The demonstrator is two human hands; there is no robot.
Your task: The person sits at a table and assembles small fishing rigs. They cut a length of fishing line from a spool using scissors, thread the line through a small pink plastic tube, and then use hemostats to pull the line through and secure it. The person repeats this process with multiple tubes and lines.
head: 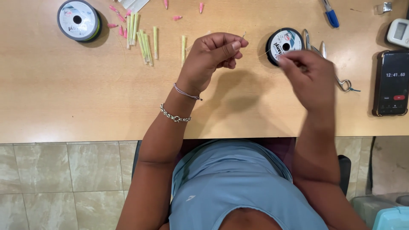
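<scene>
Keep your left hand (215,53) pinched on the hook (243,35); your right hand (307,74), fingers closed on the line (263,53), should pull taut near the table's far edge.

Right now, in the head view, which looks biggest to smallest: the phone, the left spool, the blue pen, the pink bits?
1. Phone
2. Left spool
3. Blue pen, though the frame's top edge cuts it off
4. Pink bits; they all look alike
</scene>
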